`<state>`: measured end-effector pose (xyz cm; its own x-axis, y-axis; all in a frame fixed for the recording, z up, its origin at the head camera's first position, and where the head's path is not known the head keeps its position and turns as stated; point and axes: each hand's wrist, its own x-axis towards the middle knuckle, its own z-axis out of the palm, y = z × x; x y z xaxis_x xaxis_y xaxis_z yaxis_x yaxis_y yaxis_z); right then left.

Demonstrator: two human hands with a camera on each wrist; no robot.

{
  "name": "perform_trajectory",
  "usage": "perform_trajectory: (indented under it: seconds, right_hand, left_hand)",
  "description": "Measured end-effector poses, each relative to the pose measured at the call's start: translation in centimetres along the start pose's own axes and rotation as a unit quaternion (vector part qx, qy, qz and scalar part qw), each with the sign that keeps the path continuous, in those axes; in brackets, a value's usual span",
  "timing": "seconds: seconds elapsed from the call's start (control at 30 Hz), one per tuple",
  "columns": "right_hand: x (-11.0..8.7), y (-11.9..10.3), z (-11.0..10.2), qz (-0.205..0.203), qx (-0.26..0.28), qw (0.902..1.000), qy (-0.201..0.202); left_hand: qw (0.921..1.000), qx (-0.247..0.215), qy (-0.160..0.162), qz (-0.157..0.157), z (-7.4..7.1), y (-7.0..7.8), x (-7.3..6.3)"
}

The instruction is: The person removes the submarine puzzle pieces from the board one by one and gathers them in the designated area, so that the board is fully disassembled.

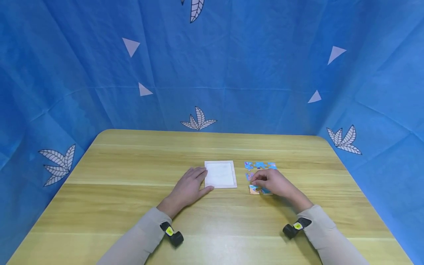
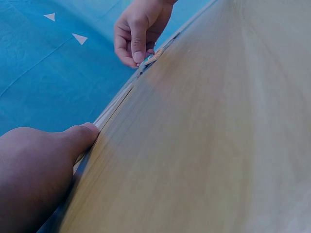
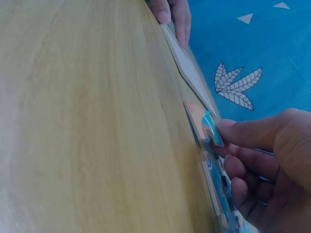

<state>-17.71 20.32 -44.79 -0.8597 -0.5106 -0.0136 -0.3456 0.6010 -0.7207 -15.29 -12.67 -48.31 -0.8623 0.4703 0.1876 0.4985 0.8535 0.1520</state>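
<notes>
A white square puzzle tray (image 1: pixel 220 175) with a raised rim lies on the table. My left hand (image 1: pixel 189 187) rests at its left side, fingertips on the left edge and thumb by the near corner. Right of the tray are several small jigsaw pieces (image 1: pixel 260 165) in blue, purple and orange, set in loose rows. Over the near row, my right hand (image 1: pixel 275 183) pinches an orange and teal jigsaw piece (image 3: pixel 198 121) between thumb and forefinger. That piece stands tilted up in the right wrist view. The hand hides part of the pieces beneath it.
The wooden table (image 1: pixel 228 224) has rounded far corners. A blue cloth (image 1: pixel 248 66) with white leaves and triangles hangs behind it and at both sides. Each wrist wears a small black camera (image 1: pixel 176 238) on a strap.
</notes>
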Motion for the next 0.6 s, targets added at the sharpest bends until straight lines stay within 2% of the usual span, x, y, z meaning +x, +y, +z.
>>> perform_trajectory:
  seconds: [0.6]
  right_hand:
    - [-0.27, -0.15, -0.15, 0.016, -0.026, 0.9995, 0.01]
  left_hand:
    - [1.0, -0.006, -0.006, -0.004, -0.04, 0.05, 0.02]
